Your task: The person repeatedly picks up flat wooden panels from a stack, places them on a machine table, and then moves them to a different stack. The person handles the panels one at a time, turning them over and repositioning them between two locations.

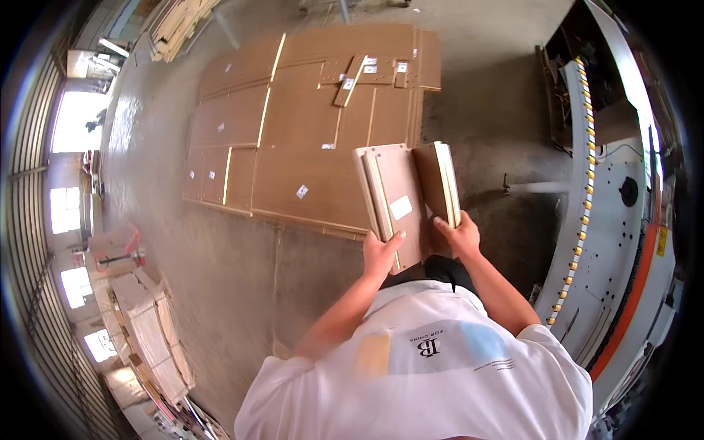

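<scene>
In front of my body I carry brown wooden boards in both hands. My left hand (383, 251) is closed round the lower part of a stack of boards (396, 187), whose top face bears a white label and small holes. My right hand (460, 236) grips a second bundle of boards (438, 180), tilted beside the first, its pale edge toward the right. The two bundles stand close together at the bottom and spread apart at the top. How many boards each holds, I cannot tell.
Ahead lies a low, wide pile of brown panels (293, 172) with labels and a few loose strips (350, 82) on top. At right runs a long machine with a row of yellow rollers (584, 176). Wrapped board stacks (150, 330) sit at lower left; timber (176, 28) lies far left.
</scene>
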### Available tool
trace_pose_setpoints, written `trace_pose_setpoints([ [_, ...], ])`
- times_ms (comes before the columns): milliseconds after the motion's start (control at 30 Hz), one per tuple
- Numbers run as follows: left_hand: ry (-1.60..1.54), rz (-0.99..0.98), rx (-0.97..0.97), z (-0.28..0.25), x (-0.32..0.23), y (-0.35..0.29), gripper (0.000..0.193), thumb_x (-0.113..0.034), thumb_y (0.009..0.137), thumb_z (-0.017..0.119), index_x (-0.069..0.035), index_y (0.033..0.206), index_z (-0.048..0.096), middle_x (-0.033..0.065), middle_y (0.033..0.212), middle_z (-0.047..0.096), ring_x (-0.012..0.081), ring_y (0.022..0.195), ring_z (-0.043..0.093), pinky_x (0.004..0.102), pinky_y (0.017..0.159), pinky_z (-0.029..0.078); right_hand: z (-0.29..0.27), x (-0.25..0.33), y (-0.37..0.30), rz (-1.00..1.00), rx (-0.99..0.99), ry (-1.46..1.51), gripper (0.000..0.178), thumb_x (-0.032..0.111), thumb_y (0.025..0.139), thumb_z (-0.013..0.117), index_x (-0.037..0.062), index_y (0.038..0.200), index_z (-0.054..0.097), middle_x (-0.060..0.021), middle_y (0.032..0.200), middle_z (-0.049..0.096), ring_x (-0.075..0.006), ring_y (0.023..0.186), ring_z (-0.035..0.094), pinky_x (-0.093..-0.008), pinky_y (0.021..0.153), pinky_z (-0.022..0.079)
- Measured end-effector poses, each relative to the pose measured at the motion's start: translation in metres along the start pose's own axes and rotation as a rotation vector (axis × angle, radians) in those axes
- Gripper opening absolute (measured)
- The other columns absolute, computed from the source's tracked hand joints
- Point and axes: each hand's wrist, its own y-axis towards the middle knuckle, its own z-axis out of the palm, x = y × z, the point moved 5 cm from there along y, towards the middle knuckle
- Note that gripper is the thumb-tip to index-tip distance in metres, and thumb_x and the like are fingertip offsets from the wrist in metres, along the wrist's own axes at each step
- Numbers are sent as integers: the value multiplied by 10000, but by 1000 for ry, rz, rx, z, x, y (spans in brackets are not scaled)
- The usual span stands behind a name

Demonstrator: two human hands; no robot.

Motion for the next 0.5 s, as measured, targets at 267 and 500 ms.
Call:
trace_pose_setpoints([
  [267,-227,-218,162,78,-30,40,464,-170,836,810,63,1155,566,155,1081,664,209,948,653,378,836,546,-107,-10,37,65,-67,215,584,565,799,792,29,999,673,-100,834,703,-233,767,673,-375,727,518],
  [500,-490,-336,194,137,-98,89,475,-89,906,712,18,1325,516,155,1191,637,283,1061,650,453,897,554,-237,5,99,89,-323,366,506,473,807,808,37,1036,689,-60,823,697,-160,742,652,-328,701,517],
])
